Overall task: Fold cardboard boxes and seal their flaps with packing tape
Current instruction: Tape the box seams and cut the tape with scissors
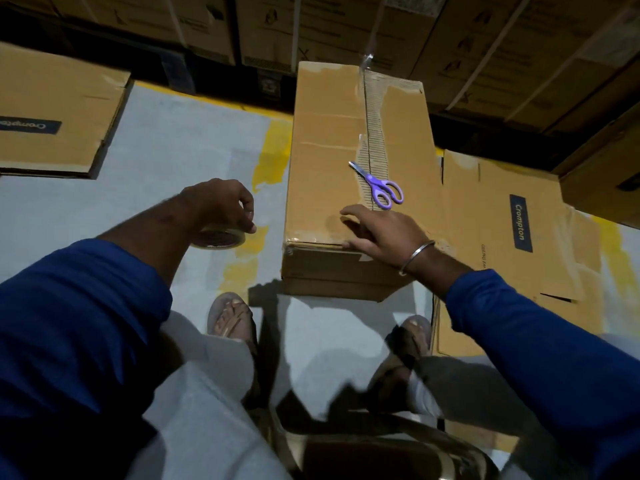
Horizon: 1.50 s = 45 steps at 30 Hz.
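Note:
A long brown cardboard box [329,150] stands on the floor ahead of me, its top flaps closed along a torn centre seam. Purple-handled scissors [379,184] lie on its top near the front end. My right hand [381,233] rests flat on the box's near top edge, fingers spread and straight. My left hand [221,206] hovers left of the box above the floor and grips a roll of clear packing tape [221,239] from above, fingers curled round it.
Flattened Crompton boxes [512,230] lie on the floor at the right, and another flat box [55,112] at the far left. Stacked cartons [346,26] line the back. My sandalled feet [232,317] and a chair frame [381,445] are below.

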{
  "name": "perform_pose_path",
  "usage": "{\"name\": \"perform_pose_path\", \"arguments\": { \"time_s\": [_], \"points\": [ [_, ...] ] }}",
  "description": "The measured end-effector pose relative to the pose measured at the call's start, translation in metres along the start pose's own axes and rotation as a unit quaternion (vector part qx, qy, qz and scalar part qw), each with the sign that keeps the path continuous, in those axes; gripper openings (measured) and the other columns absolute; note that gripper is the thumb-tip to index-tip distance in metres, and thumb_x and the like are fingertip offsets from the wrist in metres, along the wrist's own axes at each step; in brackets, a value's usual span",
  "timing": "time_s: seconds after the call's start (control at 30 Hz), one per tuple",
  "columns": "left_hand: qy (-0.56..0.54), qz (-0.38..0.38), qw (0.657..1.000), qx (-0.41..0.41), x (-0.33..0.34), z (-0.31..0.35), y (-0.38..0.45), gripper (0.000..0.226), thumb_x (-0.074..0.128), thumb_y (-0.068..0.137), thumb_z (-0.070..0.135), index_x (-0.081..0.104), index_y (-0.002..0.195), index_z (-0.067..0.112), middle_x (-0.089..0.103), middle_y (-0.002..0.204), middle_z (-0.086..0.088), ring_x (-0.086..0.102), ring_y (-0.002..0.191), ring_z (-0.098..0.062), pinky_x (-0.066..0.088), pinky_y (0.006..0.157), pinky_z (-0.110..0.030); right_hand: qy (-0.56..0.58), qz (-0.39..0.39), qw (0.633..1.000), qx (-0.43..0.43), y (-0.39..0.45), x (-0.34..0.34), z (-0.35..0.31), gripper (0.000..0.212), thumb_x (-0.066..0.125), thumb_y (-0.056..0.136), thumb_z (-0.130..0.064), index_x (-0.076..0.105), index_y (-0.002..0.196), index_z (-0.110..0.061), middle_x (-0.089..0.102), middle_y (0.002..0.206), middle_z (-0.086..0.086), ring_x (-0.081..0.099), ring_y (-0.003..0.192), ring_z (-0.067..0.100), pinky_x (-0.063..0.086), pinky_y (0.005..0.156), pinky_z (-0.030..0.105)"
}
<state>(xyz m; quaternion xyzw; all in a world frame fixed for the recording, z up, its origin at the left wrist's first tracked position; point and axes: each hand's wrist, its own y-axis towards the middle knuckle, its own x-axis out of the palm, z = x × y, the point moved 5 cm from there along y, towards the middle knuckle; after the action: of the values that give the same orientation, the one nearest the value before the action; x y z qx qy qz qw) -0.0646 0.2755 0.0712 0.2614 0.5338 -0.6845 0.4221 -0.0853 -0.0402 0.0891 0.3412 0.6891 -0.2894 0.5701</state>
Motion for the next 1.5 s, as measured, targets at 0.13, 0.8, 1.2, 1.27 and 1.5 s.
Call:
{"name": "perform_pose_path", "arguments": {
  "time_s": [0.13,0.8,1.2,1.27,1.5],
  "points": [
    [0.005,0.003,1.000,-0.010,0.000,0.006,0.002,0.029,0.092,0.069,0.047,0.073,0.077,0.026,0.068,0.085,0.006,0.063,0.088,-0.022,0.058,0.086,-0.043,0.027,-0.010,0.998,0.055,-0.006,0.009,0.005,0.057,0.061,0.093,-0.061,0.045,0.138,-0.031,0.072,0.105,0.003,0.068,0.091,0.030,0.057,0.069,0.042],
    [0.003,-0.023,1.000,0.010,0.007,0.017,0.011,0.027,0.091,0.073,0.043,0.074,0.080,0.024,0.065,0.093,0.007,0.061,0.090,-0.021,0.048,0.075,-0.032,0.030,-0.002,1.000,-0.006,-0.028,0.012,0.000,0.069,0.075,0.090,-0.039,0.040,0.149,-0.027,0.071,0.114,0.004,0.067,0.093,0.030,0.053,0.066,0.037],
    [0.016,-0.040,0.999,0.021,0.009,0.029,0.016,0.025,0.092,0.073,0.043,0.074,0.078,0.026,0.066,0.096,0.006,0.061,0.095,-0.024,0.050,0.082,-0.036,-0.031,-0.014,0.994,0.105,-0.084,-0.012,0.085,0.041,0.067,0.088,-0.061,0.042,0.095,-0.028,0.057,0.070,-0.008,0.054,0.062,0.023,0.040,0.053,0.034],
    [0.016,-0.042,0.999,0.023,0.010,0.033,0.019,0.025,0.092,0.073,0.042,0.074,0.078,0.025,0.067,0.095,0.005,0.061,0.094,-0.023,0.048,0.080,-0.035,-0.030,-0.013,0.993,0.116,-0.090,-0.012,0.091,0.042,0.069,0.087,-0.060,0.042,0.091,-0.028,0.056,0.069,-0.007,0.053,0.062,0.024,0.038,0.052,0.034],
    [0.023,-0.050,0.998,0.019,0.011,0.039,0.022,0.024,0.091,0.075,0.041,0.075,0.079,0.024,0.067,0.096,0.004,0.060,0.097,-0.024,0.044,0.078,-0.033,-0.049,-0.054,0.979,0.190,-0.107,-0.016,0.120,0.051,0.070,0.081,-0.068,0.044,0.082,-0.024,0.054,0.066,-0.007,0.052,0.063,0.024,0.033,0.052,0.033]
  ]
}}
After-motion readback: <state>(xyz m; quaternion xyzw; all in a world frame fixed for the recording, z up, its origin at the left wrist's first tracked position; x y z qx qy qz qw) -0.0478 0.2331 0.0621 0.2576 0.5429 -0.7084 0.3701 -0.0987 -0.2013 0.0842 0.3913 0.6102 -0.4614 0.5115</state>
